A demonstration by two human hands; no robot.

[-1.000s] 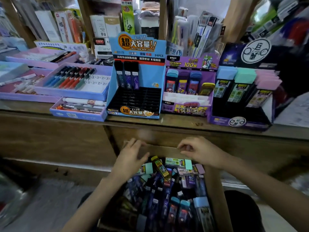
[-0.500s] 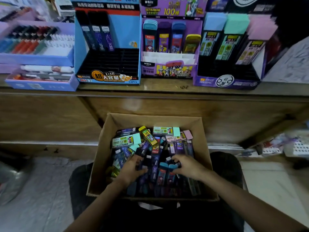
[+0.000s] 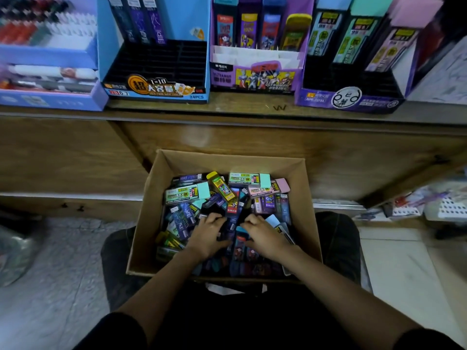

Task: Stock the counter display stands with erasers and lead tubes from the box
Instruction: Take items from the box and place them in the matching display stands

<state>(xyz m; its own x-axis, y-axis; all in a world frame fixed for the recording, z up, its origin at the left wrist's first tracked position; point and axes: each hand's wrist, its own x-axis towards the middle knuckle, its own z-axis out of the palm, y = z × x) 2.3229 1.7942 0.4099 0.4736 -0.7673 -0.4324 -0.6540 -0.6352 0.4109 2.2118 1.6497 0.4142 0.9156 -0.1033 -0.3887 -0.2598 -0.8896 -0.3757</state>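
Rummaging in the box (image 3: 307, 198): both hands lie palm-down on the heap, fingers curled among the packs. Left hand (image 3: 206, 236) has its fingertips on a dark tube near the middle; right hand (image 3: 264, 236) sits just beside it, fingertips toward the same spot. Cannot tell whether either has closed on a pack; nothing is lifted clear. Box is plain brown card, open-topped, resting on the person's lap below the worktop (image 3: 252, 109). Contents are loose and jumbled, long axes every way: slim dark lead tubes (image 3: 232, 208) running mostly away from the body, flat pastel erasers (image 3: 249, 179) lying crosswise at the far side, glossy printed sleeves throughout. Stands are up and ahead of the hands, well apart from the box: blue stand (image 3: 156, 89) to the left with three tubes upright in its back row and black slots bare in front; purple stand (image 3: 252, 79) in the middle; dark stand (image 3: 353, 99) on the right. Judgement: left hand is nearer the blue stand, so tubes go up and left, turned upright for the slots.
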